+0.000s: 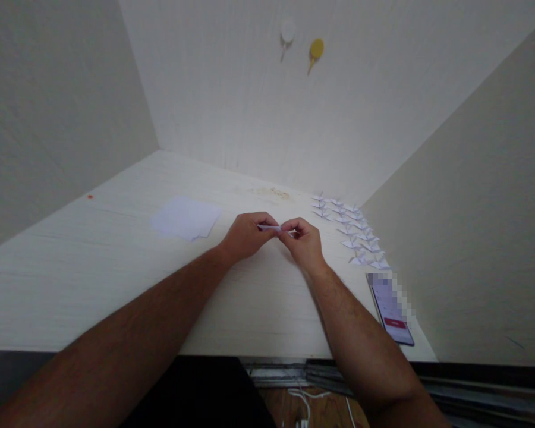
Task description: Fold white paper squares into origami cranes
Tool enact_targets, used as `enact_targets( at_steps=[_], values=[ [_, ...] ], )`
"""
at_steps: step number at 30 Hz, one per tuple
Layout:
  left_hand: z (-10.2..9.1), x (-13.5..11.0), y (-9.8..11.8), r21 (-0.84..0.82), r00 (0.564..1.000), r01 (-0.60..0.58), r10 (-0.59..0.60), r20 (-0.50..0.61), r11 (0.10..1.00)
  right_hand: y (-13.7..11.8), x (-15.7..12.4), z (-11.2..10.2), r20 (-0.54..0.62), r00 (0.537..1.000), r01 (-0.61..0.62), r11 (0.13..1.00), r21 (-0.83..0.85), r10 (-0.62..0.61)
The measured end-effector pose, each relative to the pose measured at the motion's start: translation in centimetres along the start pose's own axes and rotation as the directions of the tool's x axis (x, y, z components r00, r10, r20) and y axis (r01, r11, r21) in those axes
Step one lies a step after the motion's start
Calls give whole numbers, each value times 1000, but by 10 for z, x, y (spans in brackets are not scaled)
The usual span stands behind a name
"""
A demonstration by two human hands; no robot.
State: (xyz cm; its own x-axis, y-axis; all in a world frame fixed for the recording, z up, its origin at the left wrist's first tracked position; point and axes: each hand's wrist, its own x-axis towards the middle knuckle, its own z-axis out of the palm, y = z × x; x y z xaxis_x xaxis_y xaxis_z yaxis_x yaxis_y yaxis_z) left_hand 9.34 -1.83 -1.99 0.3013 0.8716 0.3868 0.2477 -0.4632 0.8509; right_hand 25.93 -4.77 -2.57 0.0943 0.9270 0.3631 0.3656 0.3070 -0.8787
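Above the middle of the white table, a small folded piece of white paper (270, 227) is pinched between both hands. My left hand (251, 233) is closed on its left end, thumb below and fingers behind. Closed around the right end is my right hand (304, 239), with thumb and forefinger meeting near the paper's middle. The fingers cover much of the paper, so its full shape is hidden. Left of my left hand lies a loose stack of white paper sheets (185, 218). Several folded white paper cranes (348, 227) stand in rows to the right of my right hand.
A phone (390, 309) with a lit screen lies near the table's (258, 309) right front edge. Walls enclose the left, back and right sides. A white hook (288, 31) and a yellow hook (316, 49) hang on the back wall. White cables (304, 404) run below the table.
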Motion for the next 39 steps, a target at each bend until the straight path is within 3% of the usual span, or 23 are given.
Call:
enact_targets(
  at_steps=[11,20,27,30,34,39],
  values=[
    [0,-1,-3,-104,1000,7,-5,25,995,-3,2,-3,46,997,-70,996,60,67],
    [-1,1,0,4,1000,-5,5,15,1000,0,-1,-4,85,996,-8,1000,-14,9],
    [-5,0,4,171,996,-62,49,80,983,-1,2,-8,145,989,28,995,-95,-14],
    [-5,1,3,66,997,-6,0,84,998,-1,4,-11,153,986,88,989,-119,-69],
    [-5,3,2,-157,979,169,-148,138,973,-1,4,-11,118,980,178,974,-141,-162],
    [-4,4,7,-262,955,287,-254,154,921,1,1,-7,82,951,306,946,-110,-298]
  ],
)
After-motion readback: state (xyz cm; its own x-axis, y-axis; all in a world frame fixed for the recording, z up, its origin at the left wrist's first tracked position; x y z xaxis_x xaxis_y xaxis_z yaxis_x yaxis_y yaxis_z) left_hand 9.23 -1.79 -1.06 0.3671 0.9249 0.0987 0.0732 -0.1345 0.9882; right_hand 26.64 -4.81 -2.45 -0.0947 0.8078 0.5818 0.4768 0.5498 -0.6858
